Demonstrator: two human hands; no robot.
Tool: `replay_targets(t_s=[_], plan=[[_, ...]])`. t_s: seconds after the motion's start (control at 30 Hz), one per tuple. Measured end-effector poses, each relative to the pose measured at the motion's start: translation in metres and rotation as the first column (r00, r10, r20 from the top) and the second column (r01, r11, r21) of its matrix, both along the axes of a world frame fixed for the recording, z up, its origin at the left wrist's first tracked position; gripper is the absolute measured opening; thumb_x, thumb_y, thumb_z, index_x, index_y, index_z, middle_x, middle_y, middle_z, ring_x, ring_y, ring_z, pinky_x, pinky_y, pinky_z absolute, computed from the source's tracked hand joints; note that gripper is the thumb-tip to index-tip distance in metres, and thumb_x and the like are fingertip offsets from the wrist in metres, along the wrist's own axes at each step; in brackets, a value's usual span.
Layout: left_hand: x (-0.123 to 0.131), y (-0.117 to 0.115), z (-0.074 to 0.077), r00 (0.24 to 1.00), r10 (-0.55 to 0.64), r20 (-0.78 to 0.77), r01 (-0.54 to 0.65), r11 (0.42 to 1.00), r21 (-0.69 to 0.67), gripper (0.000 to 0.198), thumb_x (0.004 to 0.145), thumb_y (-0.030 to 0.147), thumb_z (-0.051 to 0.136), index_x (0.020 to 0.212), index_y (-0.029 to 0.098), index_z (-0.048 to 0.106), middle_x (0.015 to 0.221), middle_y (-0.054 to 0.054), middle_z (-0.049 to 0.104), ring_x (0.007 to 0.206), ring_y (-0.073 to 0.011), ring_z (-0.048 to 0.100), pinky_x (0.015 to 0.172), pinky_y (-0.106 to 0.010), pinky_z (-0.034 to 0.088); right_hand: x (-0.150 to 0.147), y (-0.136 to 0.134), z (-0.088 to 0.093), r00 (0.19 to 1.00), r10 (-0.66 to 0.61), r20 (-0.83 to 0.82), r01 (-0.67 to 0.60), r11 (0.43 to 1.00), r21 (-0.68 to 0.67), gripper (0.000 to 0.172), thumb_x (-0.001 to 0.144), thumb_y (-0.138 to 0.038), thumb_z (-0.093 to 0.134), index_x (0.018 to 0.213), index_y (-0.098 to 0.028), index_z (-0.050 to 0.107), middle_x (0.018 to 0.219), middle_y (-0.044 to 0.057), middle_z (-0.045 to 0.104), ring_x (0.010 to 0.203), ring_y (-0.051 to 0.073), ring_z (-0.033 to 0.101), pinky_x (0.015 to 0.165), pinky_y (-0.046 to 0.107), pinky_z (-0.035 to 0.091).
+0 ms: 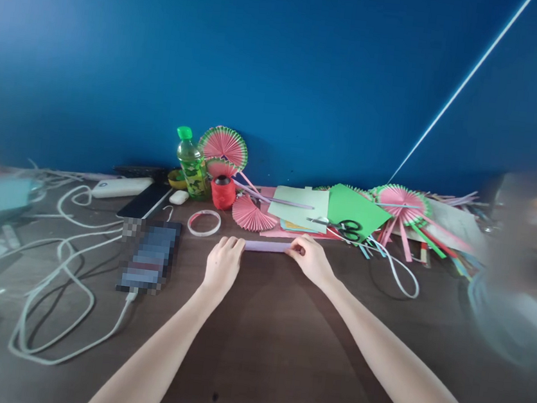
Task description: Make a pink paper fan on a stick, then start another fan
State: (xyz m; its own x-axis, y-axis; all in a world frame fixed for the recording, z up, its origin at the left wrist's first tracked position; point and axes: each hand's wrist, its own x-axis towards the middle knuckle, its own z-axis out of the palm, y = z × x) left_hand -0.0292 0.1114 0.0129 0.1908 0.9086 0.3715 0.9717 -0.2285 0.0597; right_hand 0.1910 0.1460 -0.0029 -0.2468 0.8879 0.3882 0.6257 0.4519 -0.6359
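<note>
A narrow folded strip of pale purple paper (267, 246) lies flat on the dark brown table (263, 330). My left hand (222, 265) presses its left end with the fingers curled down onto it. My right hand (309, 258) pinches the strip's right end, fingers closed over the paper. Both forearms reach in from the bottom edge of the view.
Behind the strip lie pink pleated paper fans (223, 146), green paper sheets (355, 210), black scissors (349, 229), a red thread spool (223, 192), a green bottle (192, 164) and a tape ring (204, 222). A phone (148, 256) and white cables (60, 281) lie to the left.
</note>
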Motion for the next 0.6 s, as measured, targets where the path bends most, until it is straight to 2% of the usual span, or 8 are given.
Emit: replay_targets(t_s=[0.1, 0.23, 0.37, 0.53, 0.6], plan=[[0.002, 0.001, 0.001, 1.000, 0.015, -0.004, -0.015, 1.000, -0.003, 0.025, 0.088, 0.015, 0.035, 0.086, 0.018, 0.060, 0.083, -0.006, 0.061, 0.080, -0.0201, 0.051, 0.070, -0.031, 0.039, -0.001, 0.002, 0.000, 1.000, 0.001, 0.001, -0.001, 1.000, -0.005, 0.016, 0.078, -0.026, 0.054, 0.064, -0.021, 0.048, 0.070, 0.000, 0.048, 0.063, 0.014, 0.049, 0.062, 0.026, 0.040], [0.007, -0.002, 0.004, 0.997, 0.013, -0.076, -0.015, 1.000, -0.027, 0.026, 0.085, 0.010, 0.036, 0.089, 0.017, 0.061, 0.092, -0.009, 0.060, 0.086, -0.0223, 0.051, 0.073, -0.034, 0.041, -0.004, 0.003, -0.003, 0.998, -0.059, 0.021, 0.059, 0.998, -0.005, 0.019, 0.078, -0.026, 0.054, 0.063, -0.020, 0.044, 0.076, 0.001, 0.045, 0.059, 0.013, 0.046, 0.062, 0.028, 0.041], [0.014, -0.007, 0.002, 0.997, 0.012, -0.072, -0.018, 0.996, -0.085, 0.029, 0.086, 0.012, 0.034, 0.089, 0.015, 0.063, 0.092, -0.010, 0.058, 0.085, -0.0211, 0.052, 0.074, -0.033, 0.044, -0.004, 0.003, -0.008, 0.993, -0.116, 0.029, 0.116, 0.993, 0.020, 0.011, 0.077, -0.025, 0.054, 0.073, -0.021, 0.045, 0.082, 0.003, 0.045, 0.065, 0.015, 0.050, 0.062, 0.030, 0.042], [0.022, -0.016, -0.002, 0.997, -0.002, -0.081, -0.004, 0.997, -0.080, 0.039, 0.085, 0.027, 0.041, 0.121, 0.020, 0.053, 0.104, -0.013, 0.053, 0.093, -0.0245, 0.052, 0.078, -0.036, 0.045, -0.003, 0.005, -0.006, 0.996, -0.068, 0.062, 0.067, 0.998, 0.018, 0.008, 0.079, -0.023, 0.052, 0.072, -0.021, 0.047, 0.080, 0.002, 0.046, 0.067, 0.015, 0.050, 0.063, 0.028, 0.042], [0.024, -0.018, -0.001, 0.993, -0.032, -0.116, 0.022, 0.996, -0.085, 0.043, 0.084, 0.032, 0.044, 0.125, 0.022, 0.050, 0.106, -0.014, 0.052, 0.095, -0.0262, 0.052, 0.084, -0.040, 0.042, -0.007, 0.003, -0.001, 0.989, -0.080, 0.127, 0.076, 0.996, 0.036, 0.008, 0.081, -0.019, 0.048, 0.073, -0.021, 0.051, 0.081, 0.003, 0.048, 0.066, 0.015, 0.050, 0.062, 0.029, 0.041]])
